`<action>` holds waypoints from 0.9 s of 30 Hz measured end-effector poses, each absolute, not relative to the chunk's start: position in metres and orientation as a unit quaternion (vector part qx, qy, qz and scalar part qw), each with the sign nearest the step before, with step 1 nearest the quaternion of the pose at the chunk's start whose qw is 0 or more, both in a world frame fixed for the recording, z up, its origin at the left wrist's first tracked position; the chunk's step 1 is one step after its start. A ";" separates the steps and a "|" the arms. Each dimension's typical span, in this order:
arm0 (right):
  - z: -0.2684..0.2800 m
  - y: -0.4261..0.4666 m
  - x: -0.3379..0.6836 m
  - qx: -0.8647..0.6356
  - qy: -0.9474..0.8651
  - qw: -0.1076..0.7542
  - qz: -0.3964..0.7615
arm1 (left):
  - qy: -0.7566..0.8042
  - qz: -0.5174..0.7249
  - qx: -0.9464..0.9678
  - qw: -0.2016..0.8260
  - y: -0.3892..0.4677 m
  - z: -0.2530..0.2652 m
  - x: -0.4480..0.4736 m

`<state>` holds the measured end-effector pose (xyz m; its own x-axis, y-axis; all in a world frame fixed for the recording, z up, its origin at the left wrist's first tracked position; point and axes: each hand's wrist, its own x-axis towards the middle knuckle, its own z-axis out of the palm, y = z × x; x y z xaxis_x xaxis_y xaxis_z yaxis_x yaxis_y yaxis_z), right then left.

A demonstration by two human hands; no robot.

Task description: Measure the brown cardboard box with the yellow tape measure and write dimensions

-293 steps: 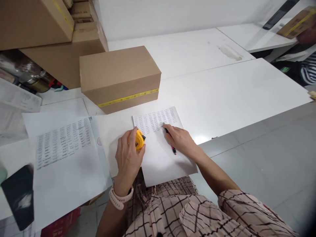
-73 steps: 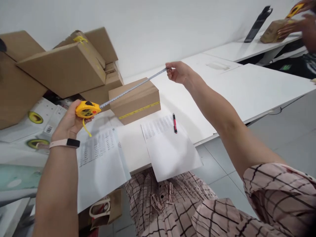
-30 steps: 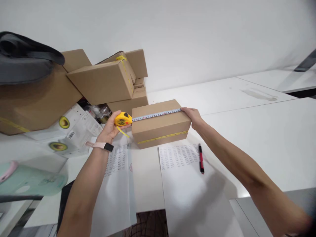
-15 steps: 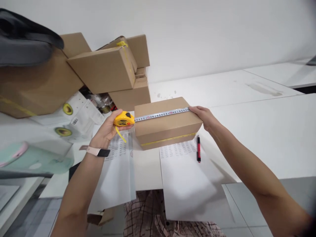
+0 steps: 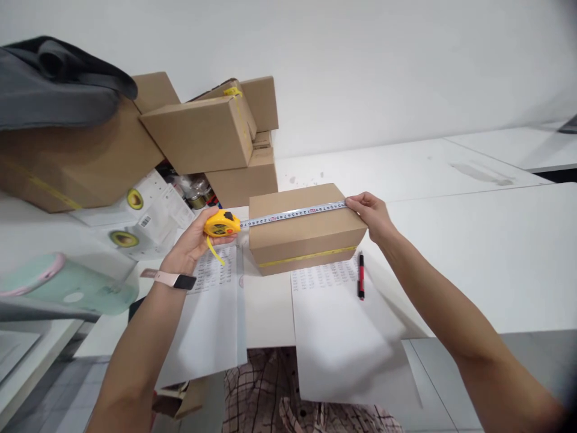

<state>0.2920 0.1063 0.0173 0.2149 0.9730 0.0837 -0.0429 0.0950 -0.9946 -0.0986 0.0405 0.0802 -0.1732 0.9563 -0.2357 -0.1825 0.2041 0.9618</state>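
A closed brown cardboard box (image 5: 306, 231) lies on the white table in front of me, with a strip of yellow tape along its near side. My left hand (image 5: 201, 234) is closed around a yellow tape measure (image 5: 222, 224), held just off the box's left end; a yellow strap dangles from its case. The metal blade (image 5: 293, 213) runs out across the box's top to the right edge. There my right hand (image 5: 367, 213) pinches the blade's end against the corner of the box.
Printed sheets (image 5: 333, 337) lie on the near table, with a red and black pen (image 5: 361, 276) on the right one. Stacked cardboard boxes (image 5: 198, 135) and white cartons with avocado pictures (image 5: 148, 207) stand at the left. A mint-green container (image 5: 90, 282) is at far left.
My left hand has drawn the tape case slightly left, away from the box, so more blade shows between them. The right-hand fingers have shifted a little on the blade's end.
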 end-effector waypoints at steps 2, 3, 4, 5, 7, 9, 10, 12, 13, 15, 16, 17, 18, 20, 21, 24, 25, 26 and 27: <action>0.018 0.107 0.292 -0.518 -0.448 0.581 0.440 | 0.561 0.522 0.342 0.544 0.042 0.080 -0.097; 0.019 0.108 0.292 -0.522 -0.446 0.577 0.442 | 0.563 0.520 0.339 0.546 0.043 0.080 -0.097; 0.020 0.108 0.292 -0.527 -0.445 0.572 0.444 | 0.566 0.518 0.337 0.546 0.043 0.080 -0.097; 0.021 0.108 0.291 -0.532 -0.445 0.566 0.446 | 0.570 0.517 0.336 0.544 0.044 0.079 -0.096; 0.023 0.107 0.291 -0.544 -0.448 0.551 0.447 | 0.575 0.513 0.337 0.540 0.045 0.078 -0.095; 0.025 0.107 0.290 -0.554 -0.453 0.542 0.441 | 0.575 0.519 0.340 0.533 0.045 0.079 -0.093; 0.026 0.107 0.290 -0.558 -0.456 0.538 0.436 | 0.572 0.526 0.342 0.528 0.043 0.081 -0.091; 0.030 0.109 0.293 -0.558 -0.465 0.535 0.432 | 0.564 0.541 0.353 0.515 0.036 0.089 -0.086; 0.033 0.111 0.295 -0.552 -0.469 0.539 0.430 | 0.555 0.544 0.368 0.511 0.029 0.094 -0.084; 0.044 0.117 0.302 -0.525 -0.483 0.561 0.420 | 0.528 0.532 0.416 0.515 0.009 0.104 -0.076; 0.052 0.120 0.305 -0.507 -0.494 0.575 0.410 | 0.507 0.516 0.444 0.528 -0.004 0.106 -0.071; 0.060 0.125 0.307 -0.488 -0.508 0.588 0.399 | 0.484 0.497 0.464 0.551 -0.019 0.105 -0.063; 0.069 0.129 0.307 -0.468 -0.527 0.593 0.389 | 0.458 0.473 0.472 0.585 -0.035 0.102 -0.053; 0.085 0.139 0.298 -0.423 -0.580 0.577 0.390 | 0.396 0.392 0.460 0.691 -0.066 0.086 -0.025; 0.092 0.145 0.290 -0.399 -0.610 0.552 0.404 | 0.375 0.364 0.445 0.727 -0.079 0.075 -0.007; 0.101 0.164 0.259 -0.336 -0.691 0.438 0.468 | 0.313 0.354 0.385 0.793 -0.103 0.040 0.053; 0.101 0.171 0.250 -0.323 -0.709 0.398 0.484 | 0.307 0.378 0.376 0.789 -0.105 0.032 0.071; 0.101 0.178 0.241 -0.319 -0.722 0.364 0.495 | 0.299 0.394 0.370 0.787 -0.103 0.028 0.087; 0.099 0.184 0.234 -0.325 -0.728 0.338 0.500 | 0.299 0.412 0.364 0.780 -0.099 0.026 0.100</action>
<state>0.2343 0.1845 0.0990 -0.5602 0.8112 0.1679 0.1346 0.2891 -0.9478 0.0998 -0.0992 0.0259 0.4818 0.8602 -0.1670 -0.4253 0.3961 0.8138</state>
